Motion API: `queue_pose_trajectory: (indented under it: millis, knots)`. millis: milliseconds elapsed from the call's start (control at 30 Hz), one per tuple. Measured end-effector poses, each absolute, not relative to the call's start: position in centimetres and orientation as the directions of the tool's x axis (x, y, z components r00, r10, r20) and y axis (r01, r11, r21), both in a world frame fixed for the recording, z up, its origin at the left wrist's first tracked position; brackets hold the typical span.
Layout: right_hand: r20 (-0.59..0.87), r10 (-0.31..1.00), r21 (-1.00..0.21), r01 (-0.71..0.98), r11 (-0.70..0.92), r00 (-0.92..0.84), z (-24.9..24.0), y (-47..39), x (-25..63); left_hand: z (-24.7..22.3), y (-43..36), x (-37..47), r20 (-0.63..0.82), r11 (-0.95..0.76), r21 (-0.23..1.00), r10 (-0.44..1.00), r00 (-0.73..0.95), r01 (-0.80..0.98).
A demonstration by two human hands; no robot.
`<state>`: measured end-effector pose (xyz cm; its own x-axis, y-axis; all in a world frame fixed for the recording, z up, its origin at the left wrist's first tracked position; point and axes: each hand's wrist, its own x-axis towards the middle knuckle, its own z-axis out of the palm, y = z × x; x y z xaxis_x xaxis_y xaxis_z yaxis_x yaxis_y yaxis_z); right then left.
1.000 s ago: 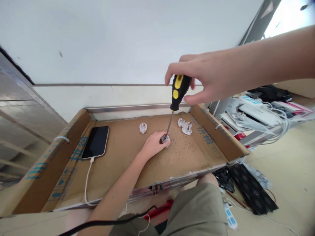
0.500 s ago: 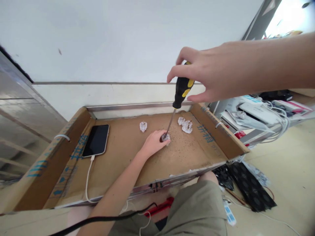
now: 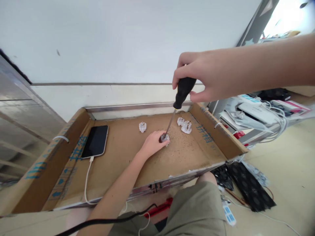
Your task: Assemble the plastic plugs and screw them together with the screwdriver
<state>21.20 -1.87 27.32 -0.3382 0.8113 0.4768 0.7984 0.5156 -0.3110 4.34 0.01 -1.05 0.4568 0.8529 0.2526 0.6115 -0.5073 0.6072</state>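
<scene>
My right hand (image 3: 197, 77) grips the black handle of a screwdriver (image 3: 184, 90), which leans slightly with its shaft pointing down. The tip meets a small clear plastic plug piece (image 3: 165, 137) on the cardboard. My left hand (image 3: 155, 144) pinches that piece between thumb and fingers, pressing it against the cardboard. To the right lie a few similar clear plug pieces (image 3: 185, 125) with metal pins. One more clear plug piece (image 3: 142, 127) rests alone, left of the screwdriver shaft. Many tiny dark specks, possibly screws, are scattered right of my left hand.
A cardboard tray (image 3: 118, 170) with raised sides forms the work surface. At its left lies a phone (image 3: 95, 141) with a white cable. A white wall stands behind. On the right, a cluttered shelf (image 3: 261, 114) holds cables; black items (image 3: 251, 186) lie on the floor.
The screwdriver handle has turned, so its yellow patches no longer show. My right fingers have closed more around it. My left hand stays on the plug piece.
</scene>
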Motion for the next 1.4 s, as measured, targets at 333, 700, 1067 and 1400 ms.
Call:
queue_pose_trajectory:
  millis: [333,700,1067,1400]
  knots:
    - [0.193,0.703,0.033,0.72,0.693,-0.685,27.5,-2.5,21.9,-1.2,-0.1,4.2,0.269,-0.513,0.604,0.851,0.45,0.61]
    - [0.273,0.751,0.025,0.785,0.619,-0.601,29.4,-3.9,22.2,-1.0,0.2,3.9,0.453,-0.562,0.574,0.824,0.341,0.596]
    - [0.256,0.638,0.764,0.556,0.326,-0.726,29.8,-5.4,23.7,-0.6,0.7,2.9,0.436,-0.383,0.639,0.895,0.097,0.667]
    - [0.601,0.751,0.214,0.961,0.178,-0.273,9.5,-8.9,29.9,0.1,0.5,2.8,0.349,-0.284,0.662,0.936,0.051,0.694]
